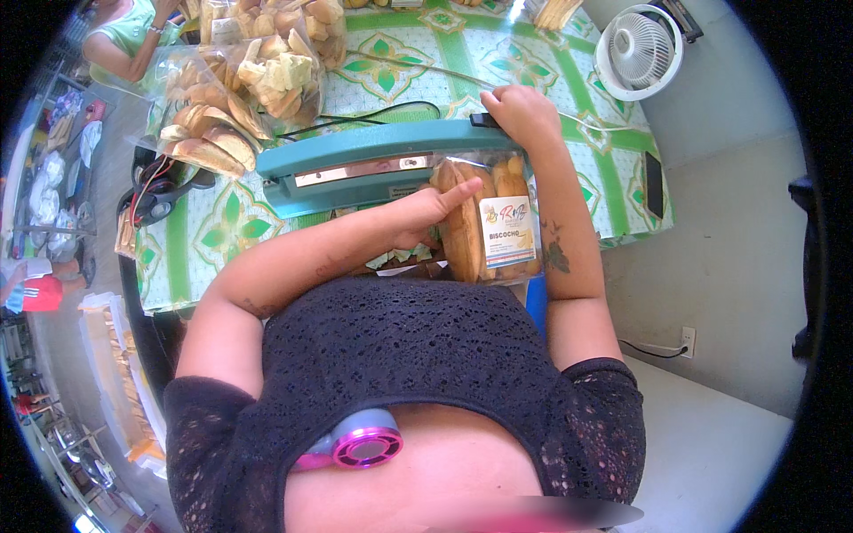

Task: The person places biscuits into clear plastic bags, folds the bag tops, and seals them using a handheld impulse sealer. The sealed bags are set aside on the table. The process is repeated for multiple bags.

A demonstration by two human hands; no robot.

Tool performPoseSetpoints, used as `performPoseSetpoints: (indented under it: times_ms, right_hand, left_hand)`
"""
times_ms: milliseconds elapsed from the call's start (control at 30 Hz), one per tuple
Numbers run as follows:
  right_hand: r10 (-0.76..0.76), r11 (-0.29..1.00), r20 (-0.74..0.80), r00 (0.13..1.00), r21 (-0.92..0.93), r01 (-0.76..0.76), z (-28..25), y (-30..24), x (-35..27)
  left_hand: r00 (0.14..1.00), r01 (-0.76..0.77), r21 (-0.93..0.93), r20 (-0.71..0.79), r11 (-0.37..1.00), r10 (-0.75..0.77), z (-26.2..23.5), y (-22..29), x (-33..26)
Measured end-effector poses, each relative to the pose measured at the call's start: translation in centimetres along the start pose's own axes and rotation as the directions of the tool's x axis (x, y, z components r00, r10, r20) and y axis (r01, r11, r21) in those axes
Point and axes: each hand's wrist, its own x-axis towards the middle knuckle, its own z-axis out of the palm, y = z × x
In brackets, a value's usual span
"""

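A teal bag sealer (355, 140) lies across the table in front of me, its long arm over the base. My right hand (522, 117) is closed over the black end of the arm and presses on it. A clear plastic bag of sliced toasted bread (460, 238) with a white label is up against the sealer's right part. The bag's left side is gripped by my left hand (431, 213), with the thumb across its front and the other fingers partly hidden behind it. The bag's top edge goes in at the sealer, where I cannot see it well.
Large clear bags of bread slices (213, 124) stand at the back left. Headphones (160, 191) lie at the table's left edge, a black phone-like slab (654, 185) at its right. A white fan (638, 53) is at the far right. Another person (124, 44) sits at the far left.
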Motion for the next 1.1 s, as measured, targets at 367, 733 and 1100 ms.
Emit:
performPoseSetpoints:
  times_ms: [367, 733, 1100]
  right_hand:
    - [-0.435, 0.85, -0.564, 0.702, 0.0, 0.527, -7.9, -1.2, -2.9]
    - [-0.558, 0.693, -0.519, 0.647, 0.138, 0.708, -5.7, -0.7, -14.2]
    - [-0.439, 0.732, -0.524, 0.73, 0.262, 0.629, -2.5, -1.0, -14.3]
  left_hand:
    - [0.876, -0.418, 0.251, -0.145, 0.873, 0.461, 1.6, -0.4, -2.2]
    - [0.491, -0.588, 0.766, 0.081, 0.261, 0.867, -1.1, -3.6, -4.4]
    - [0.251, -0.208, 0.952, 0.273, -0.224, 0.929, 0.0, 2.7, -9.2]
